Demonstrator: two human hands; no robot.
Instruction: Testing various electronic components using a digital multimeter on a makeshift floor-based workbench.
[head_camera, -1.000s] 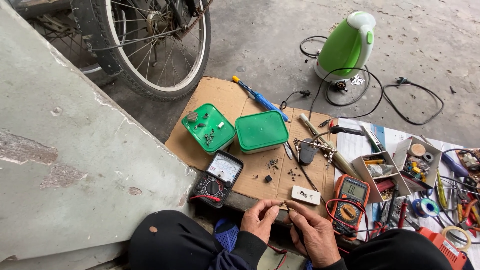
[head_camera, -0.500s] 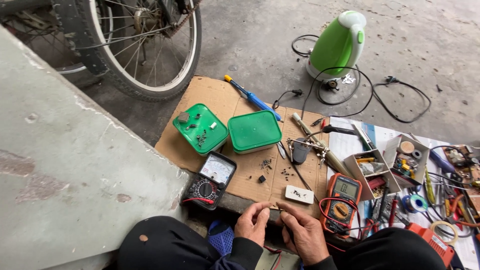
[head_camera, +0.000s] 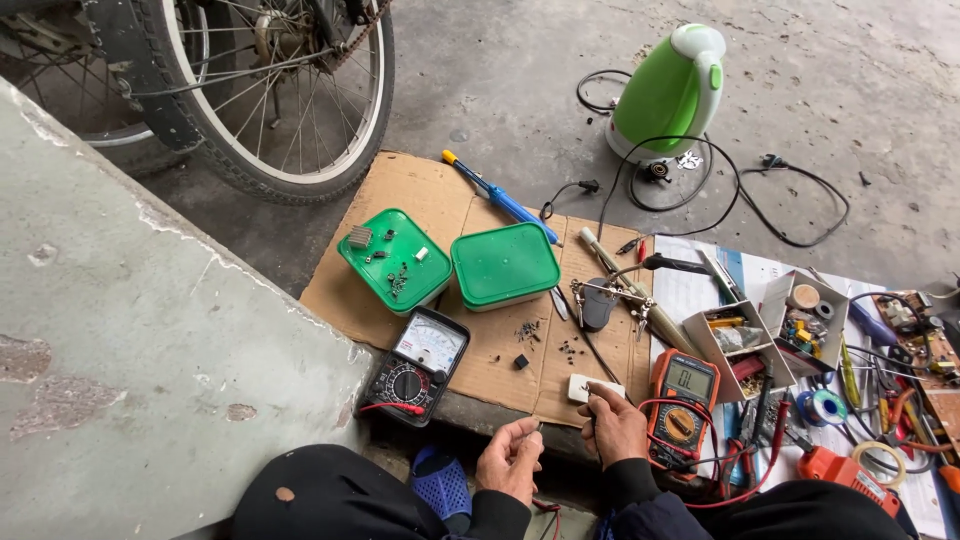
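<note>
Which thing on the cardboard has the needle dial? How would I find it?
Start at the brown cardboard sheet and go to its near edge. Below the open green box lies a black meter. Unlike the orange meter, it has a white needle dial.

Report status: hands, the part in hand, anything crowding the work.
Left hand pinches a tiny dark component, too small to identify. Right hand grips a thin probe beside the small white block. Orange digital multimeter and red leads crowd the right hand.
</note>
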